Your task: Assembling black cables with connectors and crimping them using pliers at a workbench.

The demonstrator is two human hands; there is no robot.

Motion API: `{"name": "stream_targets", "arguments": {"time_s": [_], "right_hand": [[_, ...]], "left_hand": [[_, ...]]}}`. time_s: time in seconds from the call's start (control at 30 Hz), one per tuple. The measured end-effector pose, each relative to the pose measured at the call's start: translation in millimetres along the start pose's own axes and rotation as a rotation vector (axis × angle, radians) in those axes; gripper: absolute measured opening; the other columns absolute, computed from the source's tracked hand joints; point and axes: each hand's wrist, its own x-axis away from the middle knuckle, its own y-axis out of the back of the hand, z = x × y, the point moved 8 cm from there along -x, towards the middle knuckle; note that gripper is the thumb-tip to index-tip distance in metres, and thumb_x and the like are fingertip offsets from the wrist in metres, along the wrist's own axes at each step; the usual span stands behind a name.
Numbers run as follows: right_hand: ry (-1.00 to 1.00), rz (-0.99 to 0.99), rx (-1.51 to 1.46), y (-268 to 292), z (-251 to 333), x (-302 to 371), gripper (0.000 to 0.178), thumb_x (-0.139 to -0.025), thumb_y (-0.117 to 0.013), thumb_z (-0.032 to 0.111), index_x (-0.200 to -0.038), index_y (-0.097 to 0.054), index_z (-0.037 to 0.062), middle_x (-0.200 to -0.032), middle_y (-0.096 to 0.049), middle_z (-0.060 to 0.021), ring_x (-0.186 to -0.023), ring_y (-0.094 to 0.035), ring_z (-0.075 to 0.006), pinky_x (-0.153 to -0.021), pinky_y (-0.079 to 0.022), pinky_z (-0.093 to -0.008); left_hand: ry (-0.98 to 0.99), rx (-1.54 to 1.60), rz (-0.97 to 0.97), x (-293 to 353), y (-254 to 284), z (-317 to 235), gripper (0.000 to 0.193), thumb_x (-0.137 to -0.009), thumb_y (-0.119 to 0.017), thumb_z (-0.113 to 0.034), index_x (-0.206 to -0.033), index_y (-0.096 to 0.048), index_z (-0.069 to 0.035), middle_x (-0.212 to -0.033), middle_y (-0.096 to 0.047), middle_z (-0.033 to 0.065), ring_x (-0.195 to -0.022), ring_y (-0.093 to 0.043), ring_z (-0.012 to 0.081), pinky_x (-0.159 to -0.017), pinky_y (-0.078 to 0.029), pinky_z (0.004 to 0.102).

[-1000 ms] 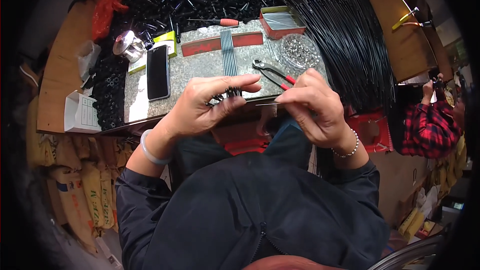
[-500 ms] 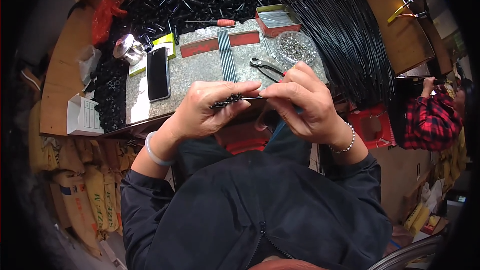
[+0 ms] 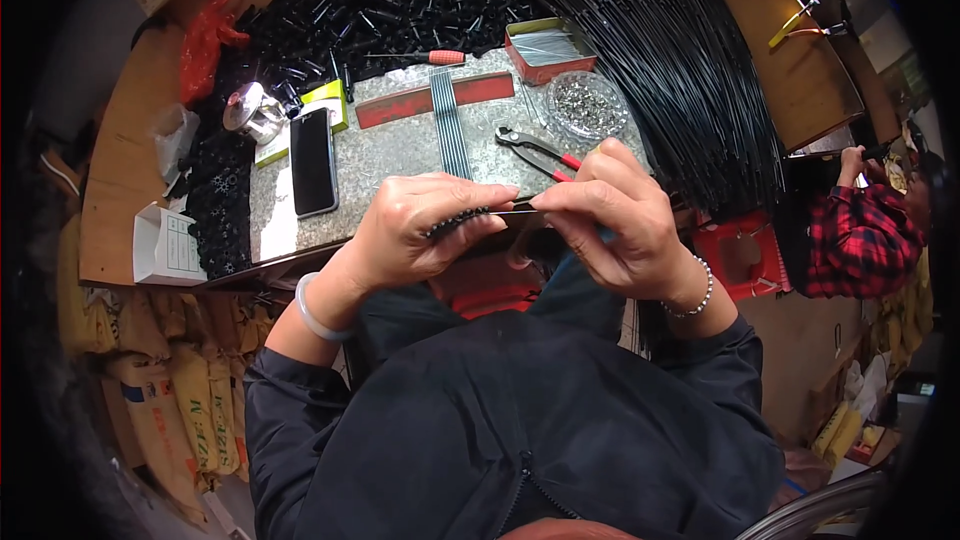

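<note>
My left hand [image 3: 425,225] grips a short black ribbed tube [image 3: 458,223] at the near edge of a grey metal work plate [image 3: 400,155]. My right hand [image 3: 610,215] pinches a thin dark rod [image 3: 522,202] whose tip meets the end of that tube. Both hands touch in front of my chest. Red-handled pliers [image 3: 535,152] lie on the plate just beyond my right fingers.
A black phone [image 3: 312,160], a row of thin grey rods [image 3: 449,120], a round dish of small metal parts [image 3: 588,105], a red box [image 3: 548,48] and a red-handled screwdriver [image 3: 420,57] lie on the plate. Black tubes [image 3: 380,0] and long black rods [image 3: 670,70] are piled behind. A person in a red plaid shirt [image 3: 850,240] sits at right.
My hands have drawn together and slightly nearer to me, with the rod now meeting the end of the black tube. The things on the plate have not moved.
</note>
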Motion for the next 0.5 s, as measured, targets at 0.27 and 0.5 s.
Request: {"name": "stream_targets", "arguments": {"time_s": [0.27,0.5], "right_hand": [[0.011,-0.020,0.040,9.1,1.5,-4.0,0.024,-0.068,-0.067,-0.005,-0.089,-0.064,0.0052,-0.066,-0.047,-0.0027,-0.059,-0.042,-0.0176,-0.055,-0.035,-0.0280],[0.016,-0.003,0.034,6.7,4.5,-1.3,0.024,-0.067,-0.068,-0.004,-0.089,-0.064,0.0058,-0.066,-0.048,-0.0026,-0.060,-0.042,-0.0177,-0.055,-0.035,-0.0277]], "left_hand": [[-0.078,-0.126,0.004,-1.8,0.3,-2.7,0.022,-0.074,-0.068,-0.007,-0.093,-0.066,0.001,-0.084,-0.067,0.0118,-0.077,-0.066,0.0266,-0.067,-0.053,0.0319],[-0.090,-0.107,-0.005,-1.2,-1.0,-4.9,0.022,-0.073,-0.068,-0.007,-0.093,-0.066,0.001,-0.084,-0.067,0.0120,-0.076,-0.066,0.0269,-0.067,-0.052,0.0322]]}}
